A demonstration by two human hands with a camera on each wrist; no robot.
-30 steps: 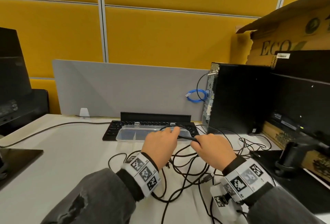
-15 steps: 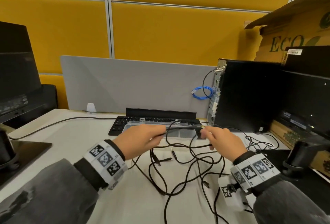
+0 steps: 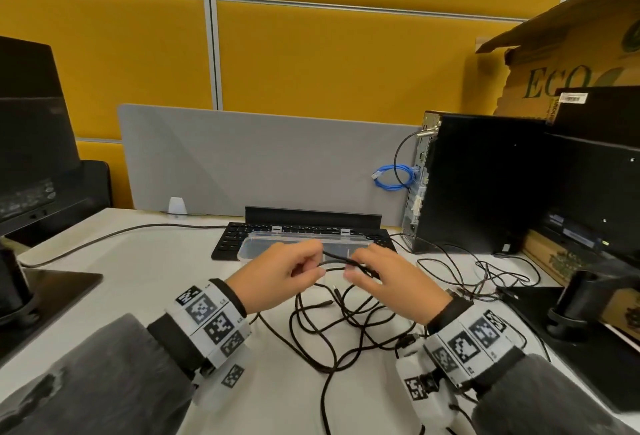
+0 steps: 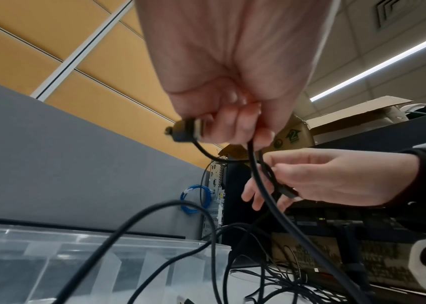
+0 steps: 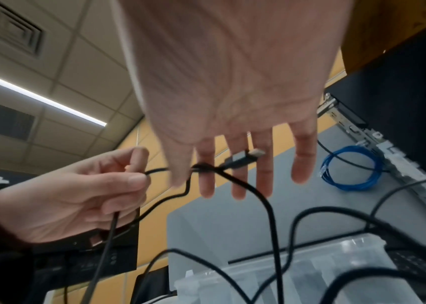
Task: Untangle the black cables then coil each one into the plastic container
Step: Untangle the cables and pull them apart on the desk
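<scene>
A tangle of black cables [image 3: 332, 334] lies on the white desk just in front of my hands. Both hands are raised over it, close together, with one black cable [image 3: 337, 261] running between them. My left hand [image 3: 313, 266] curls round a USB plug [image 4: 183, 131] and a strand hanging from it. My right hand [image 3: 356, 266] pinches the cable [image 5: 201, 166] between thumb and index finger, near a second plug [image 5: 243, 158], with its other fingers straight. The clear plastic container [image 3: 263, 244] sits open just beyond the hands, on the keyboard.
A black keyboard [image 3: 228, 237] lies under the container, before a grey divider [image 3: 259, 160]. A PC tower [image 3: 478, 185] with a blue coiled cable [image 3: 394, 178] stands at the right, beside a monitor stand [image 3: 571, 306]. Another monitor [image 3: 31, 143] is at the left.
The hands lifted a cable off the tangle and drew apart, stretching it. Now they have come back close together, still holding it.
</scene>
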